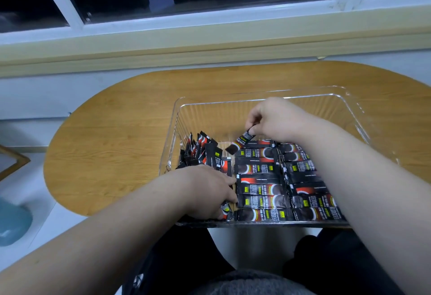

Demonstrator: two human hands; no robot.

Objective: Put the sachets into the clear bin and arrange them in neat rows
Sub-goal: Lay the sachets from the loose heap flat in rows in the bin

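Black sachets with a red arc, a dark round motif and a small yellow-green tag lie flat in two rows (261, 187) across the lower centre and right of the clear bin (210, 115). Their white lettering is too blurred to read. More sachets (203, 148) stand loosely on edge at the bin's left side. The right hand (277, 120), at frame centre, pinches one sachet (240, 143) by its end between thumb and fingertips, and it hangs tilted above the rows. The left hand (210, 192) rests low in the bin's left part with its fingers against the middle row. It perhaps covers a sachet, but its grip is hidden. The wooden table (116, 143) carries the bin.
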